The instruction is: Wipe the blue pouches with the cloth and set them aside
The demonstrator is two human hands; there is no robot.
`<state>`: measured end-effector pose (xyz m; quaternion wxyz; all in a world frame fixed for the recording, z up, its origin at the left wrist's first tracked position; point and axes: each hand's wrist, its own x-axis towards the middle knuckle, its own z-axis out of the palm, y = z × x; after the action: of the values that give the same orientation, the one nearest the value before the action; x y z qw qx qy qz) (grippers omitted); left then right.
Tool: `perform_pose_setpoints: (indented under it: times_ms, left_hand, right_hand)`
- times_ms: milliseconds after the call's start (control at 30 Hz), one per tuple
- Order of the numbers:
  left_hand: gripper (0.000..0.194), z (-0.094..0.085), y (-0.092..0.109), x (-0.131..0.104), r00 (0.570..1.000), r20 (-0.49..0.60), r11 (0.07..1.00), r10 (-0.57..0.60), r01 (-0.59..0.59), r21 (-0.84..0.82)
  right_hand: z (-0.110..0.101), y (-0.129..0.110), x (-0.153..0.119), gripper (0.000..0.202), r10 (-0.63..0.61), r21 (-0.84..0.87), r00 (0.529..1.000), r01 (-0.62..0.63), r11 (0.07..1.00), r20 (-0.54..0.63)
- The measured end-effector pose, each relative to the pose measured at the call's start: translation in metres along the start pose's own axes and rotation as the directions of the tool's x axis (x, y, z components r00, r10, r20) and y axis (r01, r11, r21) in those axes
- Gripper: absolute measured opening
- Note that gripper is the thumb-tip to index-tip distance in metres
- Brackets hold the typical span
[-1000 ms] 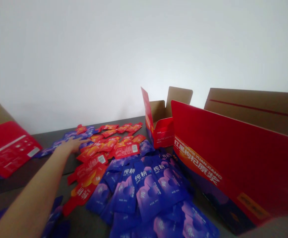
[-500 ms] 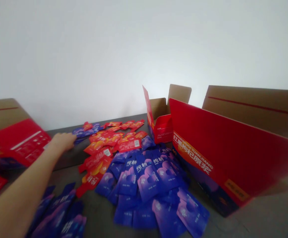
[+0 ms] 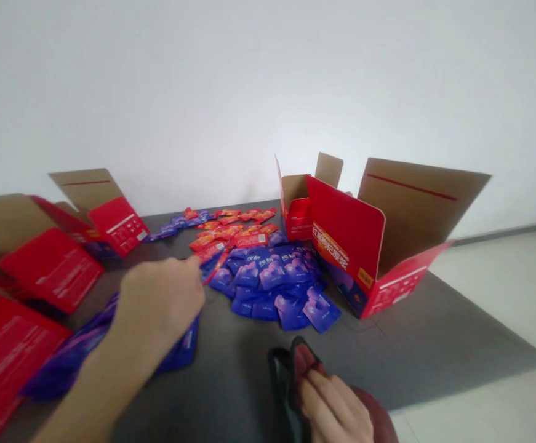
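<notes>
Reaching in from the left, my left hand (image 3: 162, 298) is closed, with a blurred blue-and-red pouch (image 3: 213, 263) showing at its fingertips. At the bottom, my right hand (image 3: 335, 403) has its fingers closed over the edge of a soft black bag-like item (image 3: 282, 384) with a dark reddish inside; its exact kind is unclear. Ahead lies a heap of blue-purple pouches (image 3: 268, 277), with red-orange pouches (image 3: 231, 231) behind it. More blue pouches (image 3: 187, 344) are partly hidden behind my left forearm.
A large red carton (image 3: 346, 246) stands with flaps up at the right, a smaller red carton (image 3: 298, 212) behind it. Other red cartons (image 3: 53, 264) line the left side. All rest on a dark grey surface (image 3: 456, 326) before a white wall; pale floor (image 3: 517, 283) lies at right.
My left hand has come back nearer and rightward from the far blue pouches, with a pouch at its fingertips. My right hand and the black item have come into view. The camera view has widened.
</notes>
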<state>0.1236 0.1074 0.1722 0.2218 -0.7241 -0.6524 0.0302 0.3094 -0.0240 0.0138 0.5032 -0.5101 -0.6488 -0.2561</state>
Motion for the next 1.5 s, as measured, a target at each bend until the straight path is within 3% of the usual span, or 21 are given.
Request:
perform_pose_setpoints:
  times_ms: [100,167,233,300,367,433,533,633,733,867,967,1067,1167,1300,1433,1500]
  left_hand:
    - [0.021,0.028,0.033,-0.058,0.956,0.207,0.97,0.208,-0.174,-0.17]
    - [0.023,0.049,0.052,-0.085,0.903,0.327,0.945,0.279,-0.198,-0.261]
    - [0.028,0.065,0.068,-0.104,0.876,0.385,0.933,0.289,-0.167,-0.319]
    - [0.034,0.073,0.078,-0.117,0.89,0.381,0.929,0.252,-0.112,-0.351]
    - [0.039,0.076,0.075,-0.126,0.924,0.29,0.906,0.248,-0.115,-0.408]
    - [0.038,0.081,0.06,-0.134,0.929,0.107,0.822,0.355,-0.256,-0.509]
    - [0.038,0.102,0.025,-0.138,0.844,-0.194,0.636,0.5,-0.511,-0.579]
    - [0.044,0.129,0.003,-0.131,0.858,-0.273,0.647,0.435,-0.508,-0.569]
    - [0.037,0.146,0.003,-0.12,0.852,-0.278,0.633,0.444,-0.518,-0.575]
    - [0.028,0.148,0.016,-0.115,0.789,-0.416,0.555,0.453,-0.614,-0.561]
    - [0.03,0.141,0.026,-0.128,0.741,-0.533,0.543,0.409,-0.667,-0.51]
    - [0.038,0.136,0.039,-0.144,0.74,-0.575,0.552,0.35,-0.658,-0.512]
    - [0.038,0.134,0.051,-0.156,0.732,-0.616,0.599,0.291,-0.641,-0.48]
    - [0.038,0.13,0.06,-0.162,0.74,-0.621,0.682,0.26,-0.596,-0.424]
    - [0.035,0.12,0.065,-0.167,0.766,-0.581,0.699,0.275,-0.574,-0.426]
    - [0.033,0.116,0.068,-0.171,0.799,-0.547,0.715,0.248,-0.532,-0.453]
  right_hand:
    - [-0.019,0.007,0.007,0.019,-0.014,0.003,0.999,0.014,1.0,0.036]
    - [-0.029,0.011,0.007,0.019,-0.009,-0.019,0.998,0.011,1.0,0.063]
    - [-0.035,0.014,0.007,0.02,-0.006,-0.031,0.996,0.009,0.999,0.091]
    - [-0.037,0.014,0.009,0.019,-0.001,-0.031,0.99,0.006,0.999,0.143]
    - [-0.035,0.011,0.01,0.019,0.009,-0.033,0.978,-0.002,0.999,0.209]
    - [-0.031,0.008,0.011,0.02,0.022,-0.03,0.963,-0.015,0.999,0.269]
    - [-0.025,0.001,0.014,0.02,0.023,0.018,0.94,-0.031,0.999,0.34]
    - [-0.02,-0.005,0.02,0.019,0.004,0.097,0.919,-0.047,0.994,0.395]
    - [-0.013,-0.009,0.031,0.019,-0.002,0.158,0.9,-0.074,0.985,0.437]
    - [0.0,-0.013,0.041,0.021,-0.036,0.174,0.834,-0.073,0.982,0.551]
    - [0.011,-0.017,0.043,0.019,-0.133,0.184,0.702,0.003,0.983,0.699]
    - [0.021,-0.025,0.041,0.015,-0.227,0.208,0.556,0.097,0.973,0.8]
    - [0.029,-0.032,0.039,0.012,-0.255,0.206,0.476,0.154,0.967,0.842]
    - [0.041,-0.027,0.043,0.014,-0.195,0.125,0.428,0.186,0.974,0.883]
    - [0.05,-0.012,0.056,0.022,-0.008,-0.072,0.438,0.167,0.983,0.899]
    - [0.043,-0.013,0.062,0.022,-0.003,-0.08,0.459,0.161,0.984,0.888]
